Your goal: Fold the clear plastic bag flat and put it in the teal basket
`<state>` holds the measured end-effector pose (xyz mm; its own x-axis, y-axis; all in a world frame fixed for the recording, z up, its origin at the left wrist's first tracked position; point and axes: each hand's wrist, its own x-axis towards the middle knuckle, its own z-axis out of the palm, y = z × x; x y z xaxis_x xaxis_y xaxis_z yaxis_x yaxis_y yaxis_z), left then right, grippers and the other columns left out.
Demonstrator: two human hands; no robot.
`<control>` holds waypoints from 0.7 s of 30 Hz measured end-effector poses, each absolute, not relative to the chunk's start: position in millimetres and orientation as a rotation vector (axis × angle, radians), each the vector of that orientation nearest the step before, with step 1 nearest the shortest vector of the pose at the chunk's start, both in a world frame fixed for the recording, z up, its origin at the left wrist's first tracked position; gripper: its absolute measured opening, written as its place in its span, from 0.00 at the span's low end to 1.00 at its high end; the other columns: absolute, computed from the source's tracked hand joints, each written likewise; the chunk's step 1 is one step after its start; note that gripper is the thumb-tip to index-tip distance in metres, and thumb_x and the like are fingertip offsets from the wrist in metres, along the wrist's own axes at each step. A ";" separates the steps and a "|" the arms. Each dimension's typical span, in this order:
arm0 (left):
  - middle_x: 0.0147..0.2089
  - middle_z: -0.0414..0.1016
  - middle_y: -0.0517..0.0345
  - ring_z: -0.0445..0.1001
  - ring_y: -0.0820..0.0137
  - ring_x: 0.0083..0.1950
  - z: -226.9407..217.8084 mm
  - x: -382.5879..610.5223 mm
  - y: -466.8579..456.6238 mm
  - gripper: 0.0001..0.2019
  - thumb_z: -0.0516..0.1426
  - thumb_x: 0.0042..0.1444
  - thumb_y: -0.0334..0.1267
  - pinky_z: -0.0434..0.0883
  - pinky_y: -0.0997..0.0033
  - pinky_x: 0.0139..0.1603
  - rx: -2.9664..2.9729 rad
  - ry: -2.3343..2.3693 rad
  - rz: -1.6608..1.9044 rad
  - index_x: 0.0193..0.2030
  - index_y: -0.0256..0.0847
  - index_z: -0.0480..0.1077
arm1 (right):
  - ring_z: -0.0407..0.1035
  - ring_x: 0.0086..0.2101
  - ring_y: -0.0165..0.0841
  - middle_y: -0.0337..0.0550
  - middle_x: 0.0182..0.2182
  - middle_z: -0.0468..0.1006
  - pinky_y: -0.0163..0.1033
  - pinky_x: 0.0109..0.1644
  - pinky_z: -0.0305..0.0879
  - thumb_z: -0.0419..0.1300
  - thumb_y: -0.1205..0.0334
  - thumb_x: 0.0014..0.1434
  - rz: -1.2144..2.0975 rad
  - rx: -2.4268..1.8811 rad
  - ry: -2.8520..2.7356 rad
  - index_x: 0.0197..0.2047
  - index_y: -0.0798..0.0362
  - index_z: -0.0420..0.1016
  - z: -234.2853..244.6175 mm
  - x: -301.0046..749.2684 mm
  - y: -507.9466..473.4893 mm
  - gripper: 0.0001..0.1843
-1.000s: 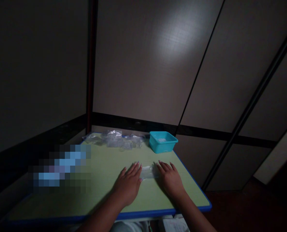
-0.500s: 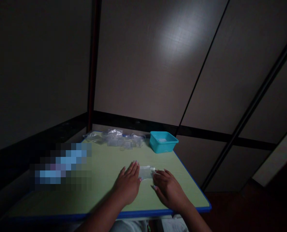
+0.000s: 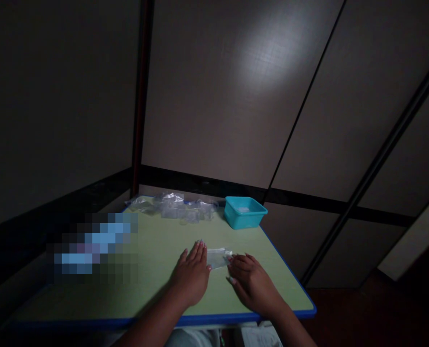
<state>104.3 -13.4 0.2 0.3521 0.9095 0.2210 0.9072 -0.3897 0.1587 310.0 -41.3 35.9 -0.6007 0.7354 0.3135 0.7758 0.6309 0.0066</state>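
A small clear plastic bag (image 3: 218, 258) lies flat on the pale green table (image 3: 152, 250). My left hand (image 3: 191, 275) rests palm down on the table with its fingers stretched out, the fingertips at the bag's left edge. My right hand (image 3: 252, 283) is on the bag's right side with its fingers curled and pinched at the bag's edge. The room is dim and fine detail is hard to see.
A teal plastic tub (image 3: 243, 211) stands at the table's far right corner. A heap of clear plastic bags (image 3: 173, 207) lies along the far edge. A blurred patch covers the left of the table. Dark wall panels rise behind, and the blue table rim (image 3: 290, 270) runs close on my right.
My right hand has gone from lying flat beside the bag to curling its fingers at the bag's right edge. My left hand has stayed flat in place.
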 end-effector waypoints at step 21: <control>0.65 0.45 0.37 0.39 0.56 0.67 -3.2 106.4 -11.6 0.27 0.42 0.60 0.40 0.45 0.52 0.63 2.557 1.852 0.379 0.62 0.23 0.51 | 0.60 0.42 0.37 0.43 0.47 0.72 0.43 0.46 0.54 0.47 0.60 0.60 -0.249 -1.326 -2.582 0.41 0.51 0.71 39.8 302.6 -39.8 0.13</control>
<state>106.4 -11.6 -3.2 0.2935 0.9318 0.2136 0.9409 -0.3211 0.1080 302.6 -39.8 39.8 -0.5652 0.7770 0.2771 0.8156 0.5767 0.0465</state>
